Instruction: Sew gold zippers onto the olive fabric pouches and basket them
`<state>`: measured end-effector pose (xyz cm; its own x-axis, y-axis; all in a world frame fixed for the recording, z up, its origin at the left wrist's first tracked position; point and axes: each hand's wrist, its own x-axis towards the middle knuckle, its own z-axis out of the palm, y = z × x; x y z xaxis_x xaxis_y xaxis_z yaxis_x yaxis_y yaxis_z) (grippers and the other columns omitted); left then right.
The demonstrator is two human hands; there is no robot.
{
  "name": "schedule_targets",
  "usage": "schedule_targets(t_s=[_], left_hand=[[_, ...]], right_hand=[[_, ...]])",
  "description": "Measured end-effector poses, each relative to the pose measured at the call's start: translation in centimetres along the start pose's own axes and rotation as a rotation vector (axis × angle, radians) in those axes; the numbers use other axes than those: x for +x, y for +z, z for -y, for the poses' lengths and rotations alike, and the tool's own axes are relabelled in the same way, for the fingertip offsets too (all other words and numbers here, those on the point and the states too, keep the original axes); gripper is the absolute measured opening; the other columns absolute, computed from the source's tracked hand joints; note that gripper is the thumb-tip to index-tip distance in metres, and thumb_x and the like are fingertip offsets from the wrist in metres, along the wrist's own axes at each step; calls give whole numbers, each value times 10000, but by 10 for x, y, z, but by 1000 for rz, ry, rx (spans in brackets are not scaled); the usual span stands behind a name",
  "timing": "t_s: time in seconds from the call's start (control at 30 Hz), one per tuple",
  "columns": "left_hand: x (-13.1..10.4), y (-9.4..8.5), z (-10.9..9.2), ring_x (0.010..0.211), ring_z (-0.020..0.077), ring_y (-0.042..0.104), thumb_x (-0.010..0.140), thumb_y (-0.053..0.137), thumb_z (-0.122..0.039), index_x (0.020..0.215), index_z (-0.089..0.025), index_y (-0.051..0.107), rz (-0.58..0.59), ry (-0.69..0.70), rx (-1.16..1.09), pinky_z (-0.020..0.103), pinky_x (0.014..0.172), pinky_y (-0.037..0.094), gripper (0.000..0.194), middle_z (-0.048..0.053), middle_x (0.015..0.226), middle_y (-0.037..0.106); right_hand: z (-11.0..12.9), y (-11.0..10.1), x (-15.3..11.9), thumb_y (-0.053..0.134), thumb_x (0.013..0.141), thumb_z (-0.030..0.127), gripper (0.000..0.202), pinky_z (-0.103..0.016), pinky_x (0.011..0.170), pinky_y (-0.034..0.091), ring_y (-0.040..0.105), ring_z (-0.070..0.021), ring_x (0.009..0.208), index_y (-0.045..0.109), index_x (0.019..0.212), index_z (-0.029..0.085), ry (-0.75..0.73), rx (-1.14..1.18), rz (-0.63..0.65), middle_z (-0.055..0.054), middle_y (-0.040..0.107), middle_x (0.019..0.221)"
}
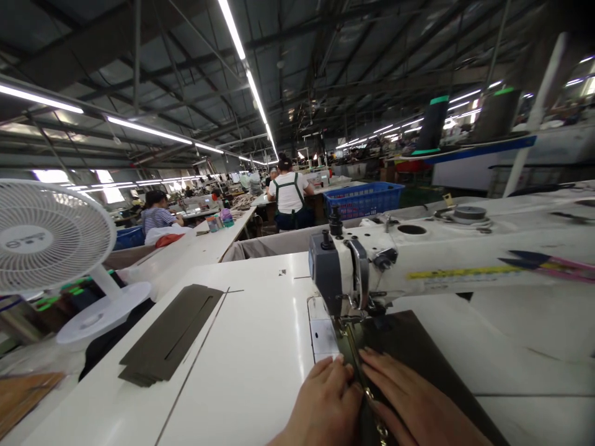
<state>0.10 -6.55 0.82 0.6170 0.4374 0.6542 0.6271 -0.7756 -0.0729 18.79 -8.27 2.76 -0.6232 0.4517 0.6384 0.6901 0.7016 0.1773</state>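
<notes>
A dark olive fabric panel [409,341] lies under the head of a white sewing machine [446,254]. Along its left edge runs a zipper [356,356] with brass-coloured teeth, passing beneath the presser foot [344,322]. My left hand [328,399], fingers curled and drawn together, holds down the zipper's left side just in front of the needle plate. What its fingertips grip is partly hidden. Across the zipper, my right hand [413,396] rests with fingers stretched flat on the panel. A brass-coloured zipper pull [381,428] shows between the hands near the bottom edge.
Stacked dark fabric pieces [171,334] with a long slot lie left on the white table [251,347]. A white fan [51,241] stands beyond them. Scissors [548,263] rest on the machine arm. Farther off are a blue crate [365,199] and people at work.
</notes>
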Motion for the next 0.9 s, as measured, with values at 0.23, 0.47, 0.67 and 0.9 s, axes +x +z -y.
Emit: schedule_targets(t_s=[0.23,0.47,0.67,0.9], left_hand=[[1,4,7,868,200,647,880,463,-103,809,-146,591,8,37,38,331,826,552,153,79,874,667],[16,-1,15,873,199,636,901,434,-117,844,-129,586,59,16,-65,337,847,540,163,86,883,647],[28,0,23,852,203,608,831,497,-106,860,-127,587,114,-86,-198,349,827,532,96,92,852,614],[28,12,35,765,205,560,730,471,-57,805,-136,588,161,-176,-246,341,707,528,160,91,801,576]], right_hand=[[-7,21,-4,396,813,108,358,-272,842,522,595,-203,1035,621,1086,48,-58,-32,22,-156,618,1127],[-14,22,4,373,789,94,398,-287,874,505,581,-204,1059,624,1094,46,-23,0,54,-158,591,1161],[-20,27,22,329,707,22,436,-286,751,558,644,-216,927,664,987,36,-73,-80,1,-157,659,1028],[-29,35,30,309,803,37,443,-295,848,516,628,-177,951,586,1137,128,149,246,101,-101,663,1048]])
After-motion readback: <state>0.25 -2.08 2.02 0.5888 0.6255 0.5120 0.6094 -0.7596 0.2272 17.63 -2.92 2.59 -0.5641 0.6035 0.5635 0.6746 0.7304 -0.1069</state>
